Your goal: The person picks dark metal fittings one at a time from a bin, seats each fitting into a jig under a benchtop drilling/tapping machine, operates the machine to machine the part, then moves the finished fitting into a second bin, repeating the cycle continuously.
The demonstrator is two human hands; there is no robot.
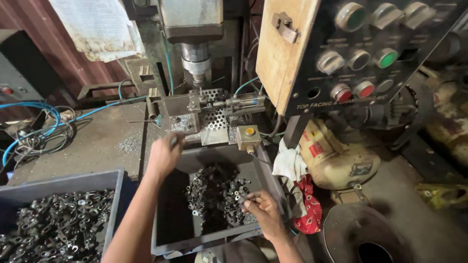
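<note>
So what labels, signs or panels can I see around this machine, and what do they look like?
Control panel: upper right, black plate on a wooden board, round green, red and silver buttons, white lettering.
Paper sheet: top left, hanging, white, stained, creased.
Motor label: right of the grey bin, small red patch on a cream housing.

Only one view is given, taken from a camera worn on the head. It is aimed forward and downward, close over the grey bin [170, 241], with the drill press [195, 58] and control panel [370, 53] seen near, straight ahead.
</note>
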